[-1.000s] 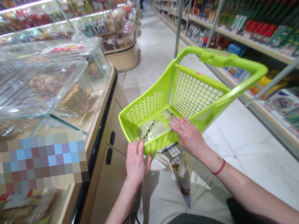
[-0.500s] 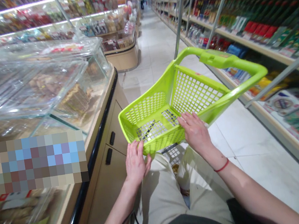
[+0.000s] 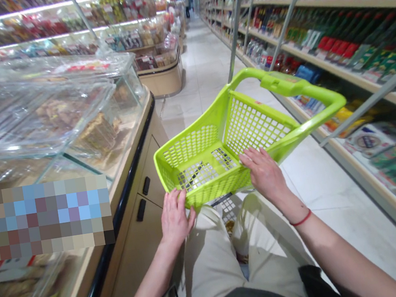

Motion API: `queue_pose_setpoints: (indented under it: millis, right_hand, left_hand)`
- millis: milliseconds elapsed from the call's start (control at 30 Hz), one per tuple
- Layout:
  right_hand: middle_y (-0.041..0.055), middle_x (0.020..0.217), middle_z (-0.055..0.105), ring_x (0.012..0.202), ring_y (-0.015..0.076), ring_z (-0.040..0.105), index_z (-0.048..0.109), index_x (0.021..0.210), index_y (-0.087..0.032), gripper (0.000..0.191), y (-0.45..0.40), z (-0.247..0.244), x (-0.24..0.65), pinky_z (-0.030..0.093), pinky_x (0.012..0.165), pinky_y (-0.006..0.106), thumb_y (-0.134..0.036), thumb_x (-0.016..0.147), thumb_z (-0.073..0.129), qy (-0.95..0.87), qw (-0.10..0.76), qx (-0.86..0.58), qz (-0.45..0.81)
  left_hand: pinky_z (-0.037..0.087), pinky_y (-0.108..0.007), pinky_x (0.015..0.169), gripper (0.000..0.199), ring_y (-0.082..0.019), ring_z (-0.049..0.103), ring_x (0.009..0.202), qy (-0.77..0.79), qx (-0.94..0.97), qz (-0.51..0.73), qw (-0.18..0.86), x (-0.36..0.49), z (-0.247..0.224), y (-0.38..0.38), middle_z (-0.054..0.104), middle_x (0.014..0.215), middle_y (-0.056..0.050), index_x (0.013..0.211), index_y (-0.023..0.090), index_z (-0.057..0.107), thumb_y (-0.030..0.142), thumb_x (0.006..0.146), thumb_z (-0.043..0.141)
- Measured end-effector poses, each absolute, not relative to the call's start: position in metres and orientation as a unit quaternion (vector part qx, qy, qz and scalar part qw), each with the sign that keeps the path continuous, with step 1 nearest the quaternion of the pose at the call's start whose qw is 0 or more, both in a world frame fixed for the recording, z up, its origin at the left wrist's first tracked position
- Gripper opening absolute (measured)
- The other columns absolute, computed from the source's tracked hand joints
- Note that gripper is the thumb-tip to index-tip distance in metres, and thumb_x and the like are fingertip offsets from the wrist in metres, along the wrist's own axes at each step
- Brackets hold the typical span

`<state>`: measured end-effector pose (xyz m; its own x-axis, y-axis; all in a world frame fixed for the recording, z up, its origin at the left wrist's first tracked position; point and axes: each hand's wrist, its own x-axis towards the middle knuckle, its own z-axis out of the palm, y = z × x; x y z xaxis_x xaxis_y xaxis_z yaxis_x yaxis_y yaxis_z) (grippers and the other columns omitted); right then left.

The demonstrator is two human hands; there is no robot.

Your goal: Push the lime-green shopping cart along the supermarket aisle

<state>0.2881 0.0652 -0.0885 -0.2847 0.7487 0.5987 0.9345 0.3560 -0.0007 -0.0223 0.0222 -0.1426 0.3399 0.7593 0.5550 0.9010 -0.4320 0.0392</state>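
A bright green plastic shopping cart stands sideways before me, its basket holding nothing and its looped handle pointing right. My left hand is closed over the near rim at the basket's left corner, fingers on top and thumb outside. Further right along the same rim, my right hand grips the edge with its fingers curled over it; a thin red band circles that wrist. Below the basket, part of a lower grid shows between my knees.
On the left runs a glass-topped display counter with packaged food and a black edge rail. Stocked shelves line the right. A tiled aisle leads ahead to a distant person.
The cart and both hands have shifted slightly left in view. My right hand sits a little further right along the rim, and both hands remain on it.
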Motion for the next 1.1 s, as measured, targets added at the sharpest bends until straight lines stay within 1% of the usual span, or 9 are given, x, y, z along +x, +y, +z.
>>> queue_pose_setpoints:
  millis: [100, 233, 467, 600, 900, 1100]
  right_hand:
    - [0.0149, 0.130, 0.065, 0.131, 0.0261, 0.053, 0.064, 0.122, -0.011, 0.049, 0.068, -0.084, 0.298, 0.038, 0.114, 0.048, 0.003, 0.079, 0.045, -0.772, 0.252, -0.550, -0.194]
    - [0.0161, 0.131, 0.064, 0.130, 0.0264, 0.053, 0.064, 0.123, -0.010, 0.048, 0.065, -0.090, 0.284, 0.039, 0.114, 0.047, 0.003, 0.080, 0.045, -0.763, 0.255, -0.557, -0.208]
    - [0.0138, 0.133, 0.063, 0.131, 0.0248, 0.052, 0.063, 0.126, -0.012, 0.052, 0.058, -0.101, 0.252, 0.039, 0.114, 0.044, 0.004, 0.080, 0.044, -0.777, 0.266, -0.539, -0.186]
    - [0.0123, 0.135, 0.062, 0.133, 0.0231, 0.051, 0.061, 0.128, -0.014, 0.055, 0.059, -0.098, 0.261, 0.037, 0.115, 0.044, 0.004, 0.079, 0.044, -0.790, 0.260, -0.530, -0.166]
    - [0.0157, 0.135, 0.061, 0.136, 0.0255, 0.047, 0.061, 0.127, -0.012, 0.052, 0.069, -0.082, 0.310, 0.036, 0.115, 0.049, 0.002, 0.080, 0.044, -0.762, 0.238, -0.568, -0.198]
    - [0.0164, 0.134, 0.062, 0.134, 0.0262, 0.049, 0.061, 0.127, -0.010, 0.050, 0.068, -0.088, 0.301, 0.037, 0.115, 0.048, 0.002, 0.081, 0.043, -0.756, 0.241, -0.568, -0.220]
  left_hand:
    - [0.038, -0.052, 0.113, 0.055, -0.031, 0.051, 0.124, -0.515, -0.806, -0.259, 0.136, -0.021, -0.143, 0.022, 0.055, 0.124, -0.018, 0.135, 0.010, 0.043, 0.027, 0.085, 0.058]
    - [0.038, -0.053, 0.113, 0.055, -0.032, 0.050, 0.125, -0.523, -0.798, -0.269, 0.134, -0.018, -0.144, 0.021, 0.054, 0.124, -0.019, 0.135, 0.010, 0.043, 0.026, 0.084, 0.058]
    - [0.038, -0.053, 0.113, 0.055, -0.032, 0.050, 0.126, -0.525, -0.798, -0.265, 0.129, -0.018, -0.143, 0.021, 0.054, 0.125, -0.019, 0.135, 0.011, 0.043, 0.028, 0.084, 0.058]
    - [0.038, -0.052, 0.113, 0.055, -0.031, 0.050, 0.125, -0.521, -0.801, -0.261, 0.135, -0.020, -0.143, 0.021, 0.055, 0.125, -0.019, 0.135, 0.010, 0.044, 0.028, 0.085, 0.058]
    - [0.039, -0.054, 0.112, 0.059, -0.032, 0.051, 0.125, -0.517, -0.803, -0.266, 0.134, -0.022, -0.145, 0.023, 0.056, 0.125, -0.018, 0.139, 0.013, 0.041, 0.029, 0.085, 0.058]
    - [0.038, -0.053, 0.113, 0.058, -0.032, 0.051, 0.125, -0.515, -0.801, -0.271, 0.139, -0.020, -0.145, 0.022, 0.054, 0.124, -0.020, 0.136, 0.010, 0.042, 0.028, 0.084, 0.059]
